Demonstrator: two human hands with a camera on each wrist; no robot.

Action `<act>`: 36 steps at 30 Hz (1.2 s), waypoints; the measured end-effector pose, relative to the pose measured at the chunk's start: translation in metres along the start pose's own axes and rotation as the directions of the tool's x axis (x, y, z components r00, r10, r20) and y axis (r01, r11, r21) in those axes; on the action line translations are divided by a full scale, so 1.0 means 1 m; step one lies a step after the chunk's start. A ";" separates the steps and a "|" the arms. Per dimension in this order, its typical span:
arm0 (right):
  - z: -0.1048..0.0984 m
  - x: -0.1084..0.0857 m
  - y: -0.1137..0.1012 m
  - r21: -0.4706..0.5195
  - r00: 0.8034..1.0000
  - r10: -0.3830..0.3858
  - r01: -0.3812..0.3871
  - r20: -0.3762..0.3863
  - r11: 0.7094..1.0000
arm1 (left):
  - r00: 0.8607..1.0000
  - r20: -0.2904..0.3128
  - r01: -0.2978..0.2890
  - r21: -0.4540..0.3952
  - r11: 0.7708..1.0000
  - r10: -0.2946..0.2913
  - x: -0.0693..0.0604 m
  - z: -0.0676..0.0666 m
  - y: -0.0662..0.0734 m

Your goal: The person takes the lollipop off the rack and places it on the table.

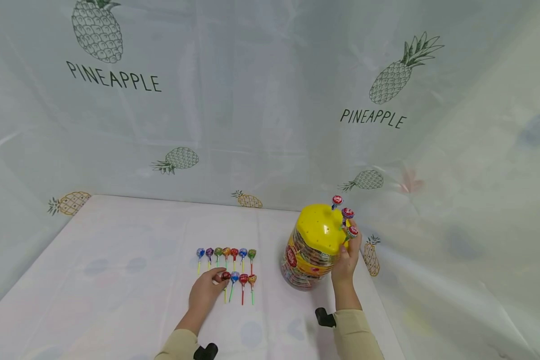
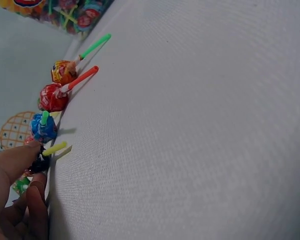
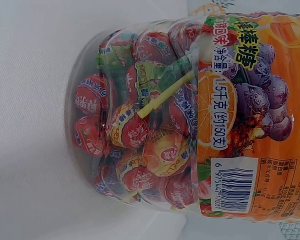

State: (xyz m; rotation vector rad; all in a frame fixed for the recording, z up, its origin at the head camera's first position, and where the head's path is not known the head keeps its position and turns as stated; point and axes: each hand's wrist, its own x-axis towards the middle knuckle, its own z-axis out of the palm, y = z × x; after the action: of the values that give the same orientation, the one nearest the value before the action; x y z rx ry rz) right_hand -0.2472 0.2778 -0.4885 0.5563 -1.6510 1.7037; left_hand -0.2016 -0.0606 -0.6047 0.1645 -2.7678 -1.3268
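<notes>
My left hand (image 1: 206,290) pinches a dark-wrapped lollipop (image 1: 225,275) by its head, between thumb and fingers. In the left wrist view its yellow stick (image 2: 55,148) points out over the cloth. Beside it in the front row lie a blue lollipop (image 1: 234,276), a red one (image 1: 243,279) and an orange one (image 1: 252,279). My right hand (image 1: 347,257) grips the right side of the yellow lid (image 1: 317,227) on a big clear jar (image 1: 299,272) of lollipops. Three lollipops (image 1: 348,213) stand in the lid near its right edge. The right wrist view shows only the jar's labelled side (image 3: 240,125).
A back row of several lollipops (image 1: 226,251) lies just beyond my left hand, sticks toward me. White cloth (image 1: 116,280) covers the table. A pineapple-print sheet (image 1: 270,100) hangs behind and to the right.
</notes>
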 end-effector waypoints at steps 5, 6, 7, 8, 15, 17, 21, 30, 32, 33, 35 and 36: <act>0.003 0.001 -0.010 -0.055 1.000 0.002 -0.001 0.004 0.998 | 1.000 -0.020 -0.012 -0.027 1.000 0.012 -0.002 -0.001 0.000; 0.004 0.002 -0.013 -0.050 1.000 0.001 -0.001 0.006 0.999 | 0.999 -0.034 -0.019 -0.037 0.999 0.018 -0.003 -0.002 0.002; 0.006 0.002 -0.017 -0.041 1.000 0.004 -0.004 0.007 0.999 | 0.998 -0.050 -0.028 -0.045 0.999 0.026 -0.004 -0.003 0.004; 0.007 0.003 -0.020 -0.035 1.000 0.003 -0.003 0.007 0.999 | 0.997 -0.068 -0.041 -0.062 0.997 0.037 -0.004 -0.004 0.007; 0.007 0.002 -0.021 0.004 1.000 -0.015 0.015 -0.001 1.000 | 0.973 -0.180 -0.178 -0.190 0.965 0.144 0.003 -0.018 0.058; 0.005 0.001 -0.014 0.022 1.000 -0.003 0.003 -0.006 1.000 | 0.965 -0.189 -0.225 -0.232 0.946 0.183 0.008 -0.021 0.074; 0.002 0.000 -0.004 0.033 1.000 0.023 -0.023 -0.013 0.999 | 0.960 -0.154 -0.273 -0.331 0.903 0.233 0.016 -0.022 0.106; 0.006 0.002 -0.019 -0.048 1.000 -0.025 0.026 0.017 0.998 | 0.919 -0.076 -0.379 -0.434 0.817 0.386 0.030 -0.021 0.185; 0.009 0.002 -0.027 -0.050 0.999 -0.029 0.031 0.025 0.998 | 0.908 -0.070 -0.401 -0.427 0.810 0.413 0.032 -0.020 0.201; 0.010 0.002 -0.028 -0.064 0.999 -0.029 0.031 0.024 0.998 | 0.900 -0.069 -0.416 -0.423 0.805 0.430 0.033 -0.019 0.208; 0.012 0.002 -0.030 -0.072 0.999 -0.036 0.038 0.024 0.997 | 0.884 -0.063 -0.444 -0.419 0.792 0.463 0.036 -0.016 0.221; 0.012 0.002 -0.030 -0.071 0.999 -0.037 0.038 0.023 0.997 | 0.876 -0.061 -0.458 -0.415 0.786 0.478 0.038 -0.015 0.227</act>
State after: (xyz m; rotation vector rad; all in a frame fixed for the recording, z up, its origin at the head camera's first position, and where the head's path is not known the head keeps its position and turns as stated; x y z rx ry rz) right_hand -0.2286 0.2650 -0.4649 0.5699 -1.6993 1.6106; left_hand -0.2531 0.0645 -0.4176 -0.5524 -2.2448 -1.7224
